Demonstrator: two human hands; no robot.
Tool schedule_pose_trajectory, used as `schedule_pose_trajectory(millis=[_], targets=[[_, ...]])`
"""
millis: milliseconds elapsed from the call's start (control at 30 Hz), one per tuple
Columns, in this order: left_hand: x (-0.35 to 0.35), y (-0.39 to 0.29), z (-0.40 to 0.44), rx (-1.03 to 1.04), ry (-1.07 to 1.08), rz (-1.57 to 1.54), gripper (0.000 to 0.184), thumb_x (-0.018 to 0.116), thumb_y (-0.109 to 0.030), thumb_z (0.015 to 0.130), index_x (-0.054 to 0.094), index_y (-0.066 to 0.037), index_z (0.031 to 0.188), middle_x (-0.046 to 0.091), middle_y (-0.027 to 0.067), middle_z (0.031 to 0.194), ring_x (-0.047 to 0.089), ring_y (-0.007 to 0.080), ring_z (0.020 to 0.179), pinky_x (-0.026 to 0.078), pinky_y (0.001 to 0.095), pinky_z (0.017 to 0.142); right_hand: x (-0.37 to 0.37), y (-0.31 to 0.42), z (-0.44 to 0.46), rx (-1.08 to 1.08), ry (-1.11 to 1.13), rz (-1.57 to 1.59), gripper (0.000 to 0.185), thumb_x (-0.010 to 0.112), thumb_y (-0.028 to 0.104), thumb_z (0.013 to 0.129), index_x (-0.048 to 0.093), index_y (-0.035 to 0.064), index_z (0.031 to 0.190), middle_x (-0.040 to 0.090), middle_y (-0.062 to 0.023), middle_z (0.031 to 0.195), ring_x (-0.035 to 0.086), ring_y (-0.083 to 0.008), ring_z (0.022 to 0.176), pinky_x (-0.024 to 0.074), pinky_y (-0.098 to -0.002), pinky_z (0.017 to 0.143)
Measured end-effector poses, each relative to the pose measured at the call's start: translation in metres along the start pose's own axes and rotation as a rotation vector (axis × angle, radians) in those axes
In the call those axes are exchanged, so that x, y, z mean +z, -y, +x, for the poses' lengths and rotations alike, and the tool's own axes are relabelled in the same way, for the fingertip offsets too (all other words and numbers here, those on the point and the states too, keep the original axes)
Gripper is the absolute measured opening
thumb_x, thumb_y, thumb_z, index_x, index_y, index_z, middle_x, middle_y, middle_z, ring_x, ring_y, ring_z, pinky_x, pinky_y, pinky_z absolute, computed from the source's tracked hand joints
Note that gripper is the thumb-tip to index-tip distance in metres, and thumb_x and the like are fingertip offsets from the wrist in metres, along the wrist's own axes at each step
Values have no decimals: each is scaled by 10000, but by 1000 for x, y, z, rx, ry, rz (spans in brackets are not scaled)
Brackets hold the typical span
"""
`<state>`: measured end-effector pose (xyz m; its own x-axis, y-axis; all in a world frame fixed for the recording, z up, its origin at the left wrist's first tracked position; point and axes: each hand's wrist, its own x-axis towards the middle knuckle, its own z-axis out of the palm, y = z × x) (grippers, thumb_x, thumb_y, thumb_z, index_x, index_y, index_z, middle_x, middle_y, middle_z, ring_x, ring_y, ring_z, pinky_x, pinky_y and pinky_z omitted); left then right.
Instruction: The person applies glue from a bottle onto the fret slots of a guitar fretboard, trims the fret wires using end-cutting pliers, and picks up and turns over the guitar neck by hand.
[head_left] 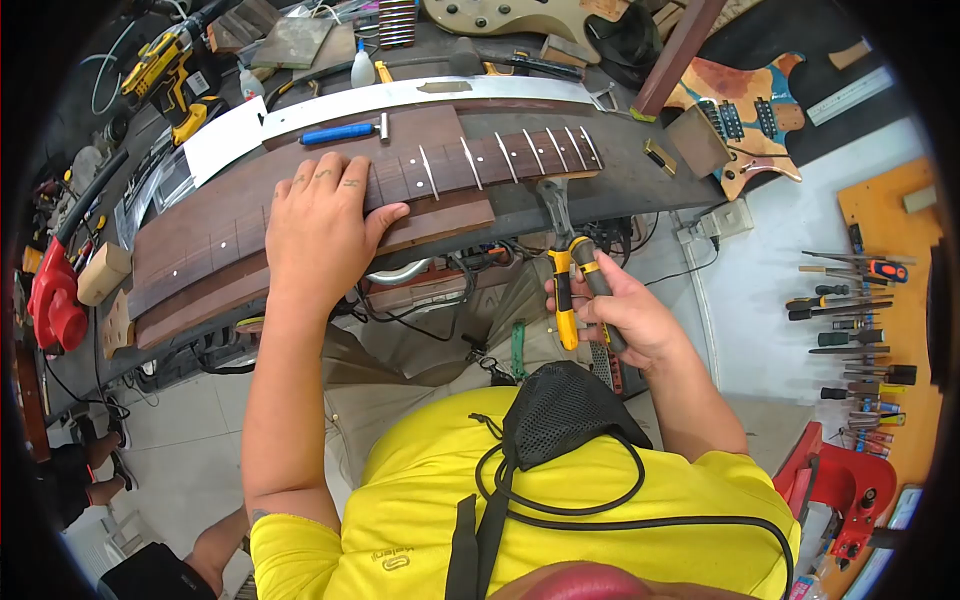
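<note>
A long dark wooden fretboard [400,180] with dot inlays lies across the bench edge, on top of brown boards. Several silver fret wires cross its right part, and bare slots run along its left part. My left hand [320,215] rests palm down on it, fingers laid out and thumb spread. My right hand [635,310] is wrapped round the yellow and black handles of a pair of pliers [563,285]. The jaws point up at the fretboard's near edge, close to its right end; I cannot tell whether they grip a fret wire.
A blue-handled tool [338,132] lies just behind the fretboard. A yellow drill [175,80] and a red blower [58,295] are at left. At right are a painted guitar body [740,120] and a wooden rack [915,300] of hand tools. Another person's legs [100,470] show lower left.
</note>
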<state>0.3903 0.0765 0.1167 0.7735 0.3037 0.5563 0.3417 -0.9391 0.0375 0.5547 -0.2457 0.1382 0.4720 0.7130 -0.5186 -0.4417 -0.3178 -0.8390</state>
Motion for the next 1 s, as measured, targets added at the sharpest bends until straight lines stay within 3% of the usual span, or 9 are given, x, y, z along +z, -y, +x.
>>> schedule_pose_trajectory(millis=[167, 233, 267, 333, 667, 733, 1000], targets=[[1, 1, -1, -6, 6, -37, 586, 781, -498, 884, 704, -53, 1257, 683, 102, 1148, 638, 324, 1073, 490, 446, 884, 16, 4, -3, -1, -25, -55, 631, 600, -49, 857, 506, 125, 1456, 634, -50, 1260, 630, -150, 1088, 460, -275, 713], [2, 2, -2, -3, -5, -34, 586, 783, -500, 881, 707, -54, 1253, 681, 99, 1150, 639, 322, 1079, 492, 447, 889, 16, 5, -3, 5, -13, -108, 748, 591, -56, 853, 427, 109, 1565, 652, -134, 1348, 673, -213, 1172, 535, -254, 766], [2, 2, -2, -7, -5, -41, 586, 783, -500, 881, 707, -54, 1253, 681, 99, 1150, 639, 322, 1079, 492, 447, 889, 17, 6, -3, 9, -17, -112, 748, 591, -56, 853, 427, 109, 1565, 652, -134, 1348, 673, -213, 1172, 535, -254, 766], [1, 2, -2, -8, -14, -37, 590, 780, -506, 883, 709, -50, 1251, 681, 100, 1153, 639, 321, 1085, 495, 450, 901, 23, 7, -3, 22, -16, -85, 620, 611, -33, 858, 514, 127, 1449, 635, -39, 1267, 623, -142, 1086, 458, -265, 730], [1, 2, -4, -17, -1, -26, 599, 773, -512, 892, 714, -47, 1264, 690, 94, 1174, 642, 318, 1134, 499, 461, 936, 27, 9, -4, 50, -75, -88, 631, 585, -24, 866, 497, 115, 1475, 637, -59, 1290, 626, -131, 1051, 454, -252, 714], [1, 3, -4, -19, 10, -24, 598, 775, -511, 891, 715, -48, 1264, 692, 97, 1179, 644, 320, 1134, 500, 464, 937, 25, 10, -3, -2, -41, -123, 802, 543, -58, 848, 357, 78, 1617, 614, -197, 1432, 664, -260, 1249, 574, -284, 781], [0, 3, -4, -37, 51, -29, 601, 777, -511, 891, 714, -50, 1272, 695, 102, 1195, 645, 320, 1145, 501, 462, 953, 32, 14, -5, 43, -68, -119, 828, 550, -55, 835, 343, 70, 1627, 600, -192, 1462, 650, -273, 1293, 555, -263, 737]])
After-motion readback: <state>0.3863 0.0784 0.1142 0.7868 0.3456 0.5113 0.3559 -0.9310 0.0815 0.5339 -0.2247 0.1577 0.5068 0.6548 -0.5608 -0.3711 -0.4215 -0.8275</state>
